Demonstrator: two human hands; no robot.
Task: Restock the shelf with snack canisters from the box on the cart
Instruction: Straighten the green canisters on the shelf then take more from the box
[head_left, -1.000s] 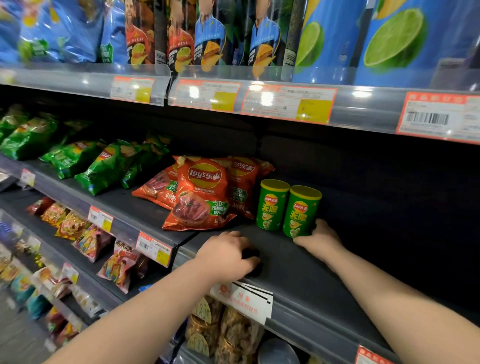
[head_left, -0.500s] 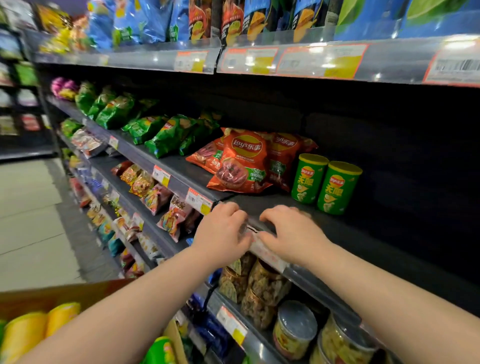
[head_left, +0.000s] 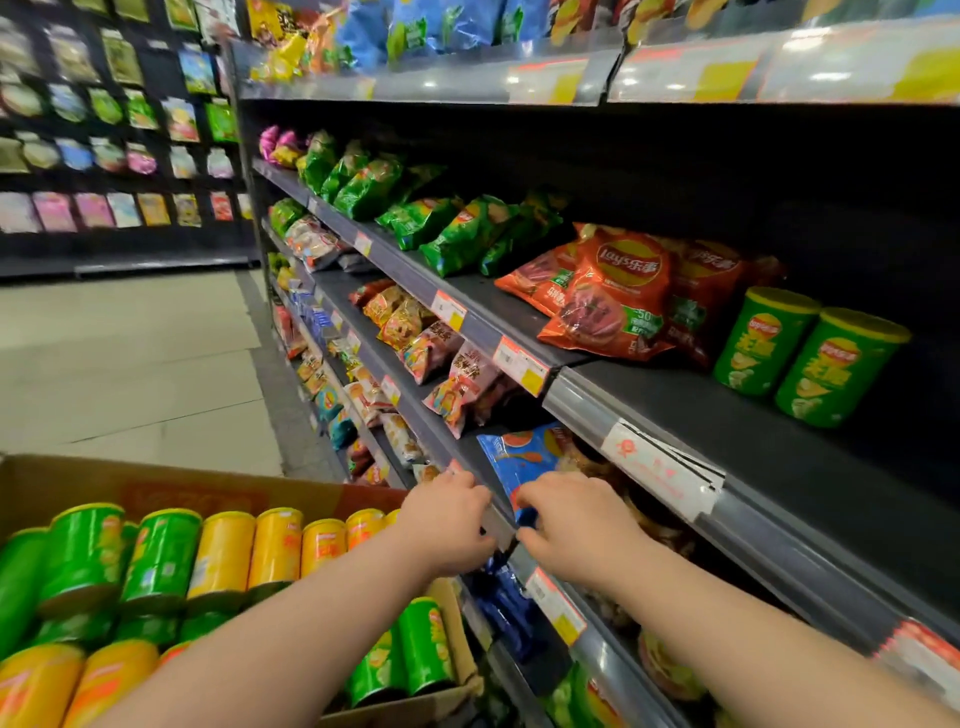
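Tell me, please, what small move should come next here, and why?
Probably lower the left hand into the box and grip a green can: it and the right hand seem empty, the box is nearly full, and only two cans stand on the shelf.

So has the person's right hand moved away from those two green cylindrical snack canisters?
Yes. The right hand has left the two green cylindrical snack canisters, drawing back off their dark shelf and down towards the lower shelf's rail.

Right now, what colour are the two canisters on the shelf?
Green canisters, yellowish lids; head view.
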